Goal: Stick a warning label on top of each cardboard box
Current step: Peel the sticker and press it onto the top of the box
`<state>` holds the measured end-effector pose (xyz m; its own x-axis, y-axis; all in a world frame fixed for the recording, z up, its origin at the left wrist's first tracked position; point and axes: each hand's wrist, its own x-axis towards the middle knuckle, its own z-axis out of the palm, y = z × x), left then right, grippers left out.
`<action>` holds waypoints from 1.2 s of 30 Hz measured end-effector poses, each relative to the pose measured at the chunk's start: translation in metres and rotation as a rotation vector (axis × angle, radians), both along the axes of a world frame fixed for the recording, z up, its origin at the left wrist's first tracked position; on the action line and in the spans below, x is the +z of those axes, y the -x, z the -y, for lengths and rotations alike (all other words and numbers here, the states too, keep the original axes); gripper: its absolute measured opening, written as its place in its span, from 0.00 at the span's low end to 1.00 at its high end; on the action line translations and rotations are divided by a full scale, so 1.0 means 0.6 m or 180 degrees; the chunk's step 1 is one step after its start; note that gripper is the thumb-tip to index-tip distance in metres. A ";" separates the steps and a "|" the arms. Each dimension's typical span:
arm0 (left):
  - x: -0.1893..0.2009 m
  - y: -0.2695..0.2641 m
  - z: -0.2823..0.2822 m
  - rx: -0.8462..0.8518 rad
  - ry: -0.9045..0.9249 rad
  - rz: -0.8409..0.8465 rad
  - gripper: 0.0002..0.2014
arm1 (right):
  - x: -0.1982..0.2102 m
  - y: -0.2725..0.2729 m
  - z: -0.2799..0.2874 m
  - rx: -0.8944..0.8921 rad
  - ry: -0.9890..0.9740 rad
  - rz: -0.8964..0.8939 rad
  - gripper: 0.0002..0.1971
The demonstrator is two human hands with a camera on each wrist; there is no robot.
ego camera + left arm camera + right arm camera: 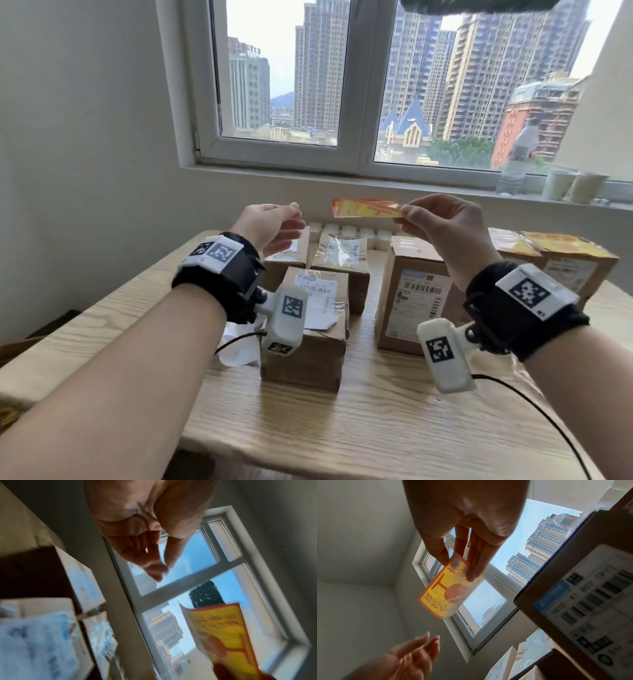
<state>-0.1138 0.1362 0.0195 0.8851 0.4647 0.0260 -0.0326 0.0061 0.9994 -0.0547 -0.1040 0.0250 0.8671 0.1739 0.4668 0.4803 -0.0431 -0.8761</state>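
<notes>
Warning label [366, 208], yellow and orange, pinched at one end by right hand [445, 229], raised above cardboard boxes [310, 322] on wooden table [342, 411]; print blurred. Left hand [270, 228] nearby, fingers loosely extended, holding nothing. Two far-right boxes [561, 260], partly cut off, carry yellow labels.

High-rise apt rm: window [342, 85], parcels [308, 325]

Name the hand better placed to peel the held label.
Left hand: likely better, open, empty, beside the warning label's free end. The right hand already pinches the other end.
</notes>
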 end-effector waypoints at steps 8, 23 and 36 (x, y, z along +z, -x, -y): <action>0.042 -0.043 0.123 -0.0572 -0.0163 -0.0103 0.14 | 0.009 0.006 0.067 -0.0063 0.0446 0.0374 0.03; 0.017 -0.114 0.199 -0.0881 -0.0780 0.0254 0.11 | 0.000 -0.065 0.135 -0.0327 -0.0264 -0.1098 0.04; 0.007 -0.158 0.207 -0.0935 -0.0989 -0.0058 0.10 | -0.017 -0.112 0.126 -0.0782 0.0346 -0.1130 0.04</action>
